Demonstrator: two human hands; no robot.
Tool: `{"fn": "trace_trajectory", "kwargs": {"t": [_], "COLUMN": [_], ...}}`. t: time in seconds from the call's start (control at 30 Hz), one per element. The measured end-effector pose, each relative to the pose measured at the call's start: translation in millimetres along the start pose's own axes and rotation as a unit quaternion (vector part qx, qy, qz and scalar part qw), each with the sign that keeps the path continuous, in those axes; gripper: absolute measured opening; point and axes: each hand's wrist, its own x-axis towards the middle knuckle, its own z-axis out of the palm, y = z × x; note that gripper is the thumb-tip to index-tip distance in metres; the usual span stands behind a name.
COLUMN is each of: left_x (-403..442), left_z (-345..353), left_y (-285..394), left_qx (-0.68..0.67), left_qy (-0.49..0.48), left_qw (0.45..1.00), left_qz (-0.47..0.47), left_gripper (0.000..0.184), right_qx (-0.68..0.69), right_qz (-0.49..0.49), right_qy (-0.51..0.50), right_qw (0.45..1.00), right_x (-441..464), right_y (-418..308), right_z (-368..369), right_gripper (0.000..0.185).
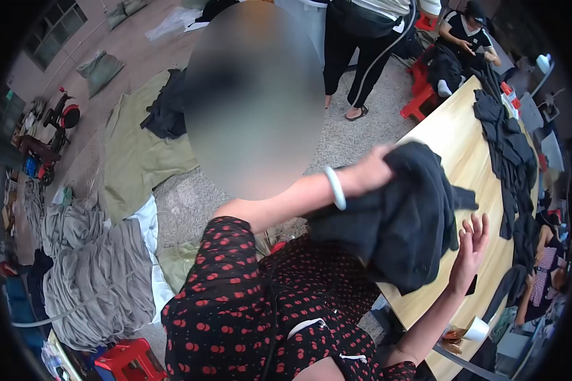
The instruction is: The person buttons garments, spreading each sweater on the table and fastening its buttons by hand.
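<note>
My left hand [370,171], with a pale bangle on the wrist, reaches across to the right and is closed on the upper edge of a dark garment [407,219]. The garment hangs bunched over the near edge of the pale wooden table [443,130]; its exact kind is unclear. On the right, over the tabletop, my right hand [472,251] has its fingers spread and holds nothing. It is beside the garment, apart from it.
Dark garments [505,140] line the table's far side; a white cup [476,329] stands nearby. Grey cloth bundles [102,286] and a red stool [130,360] are at left. One person [368,44] stands beyond; another sits [467,38]. A blurred oval hides the centre.
</note>
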Motion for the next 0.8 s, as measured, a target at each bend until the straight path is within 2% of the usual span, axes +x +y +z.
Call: {"fn": "trace_trajectory", "kwargs": {"t": [0.07,0.13,0.17,0.2,0.23,0.27,0.3,0.33,0.37,0.43,0.47,0.5,0.53,0.57,0.6,0.67,0.73,0.8], "left_x": [13,28,31,45,48,41,41,37,21,21,21,11,22,33,44,58,71,81], "left_z": [-45,-103,-126,-190,-274,-236,-255,-299,-250,-333,-373,-400,-414,-440,-432,-365,-279,-217], "left_y": [44,89,123,144,183,241,284,331,358,391,389,380,337,281,228,115,17,-69], "left_qx": [0.060,-0.028,0.097,0.110,0.377,0.380,0.473,0.584,0.631,0.757,0.717,0.742,0.760,0.773,0.782,0.782,0.707,0.700], "left_qy": [0.155,0.279,0.384,0.434,0.422,0.515,0.571,0.559,0.571,0.621,0.650,0.556,0.534,0.491,0.430,0.295,0.194,0.091], "left_qw": [0.982,0.952,0.912,0.894,0.822,0.766,0.651,0.489,0.481,0.124,0.174,0.324,0.286,0.343,0.420,0.545,0.680,0.707], "left_qz": [-0.092,-0.120,-0.107,-0.024,0.066,0.052,0.163,0.327,0.210,0.159,0.182,0.190,0.235,0.209,0.165,0.070,-0.017,-0.028], "left_gripper": [0.025,0.020,0.015,0.013,0.015,0.019,0.021,0.034,0.046,0.064,0.081,0.092,0.092,0.082,0.079,0.072,0.063,0.068], "right_qx": [0.067,0.047,0.023,0.008,-0.003,-0.014,-0.019,-0.025,-0.027,-0.078,-0.133,-0.163,-0.215,-0.281,-0.365,-0.418,-0.488,-0.509], "right_qz": [0.063,0.108,0.141,0.149,0.160,0.169,0.169,0.172,0.170,0.164,0.163,0.147,0.121,0.113,0.078,0.066,0.087,0.070], "right_qy": [0.020,0.011,0.011,-0.006,-0.005,-0.002,0.014,0.036,0.043,0.080,0.084,0.088,0.092,0.071,0.049,0.043,0.029,0.072], "right_qw": [0.996,0.993,0.990,0.989,0.987,0.985,0.985,0.984,0.984,0.980,0.974,0.972,0.965,0.950,0.927,0.905,0.868,0.855], "right_x": [7,9,9,11,12,15,19,21,24,29,31,32,36,37,41,40,45,55], "right_y": [13,32,35,45,52,57,62,67,75,90,96,110,138,149,176,185,194,209], "right_z": [-12,-15,-11,-12,-10,-7,-2,3,4,0,-1,-1,-5,-3,-7,-6,-7,-17], "right_gripper": [0.055,0.056,0.057,0.059,0.060,0.060,0.062,0.064,0.066,0.068,0.069,0.069,0.067,0.066,0.064,0.060,0.057,0.055]}}
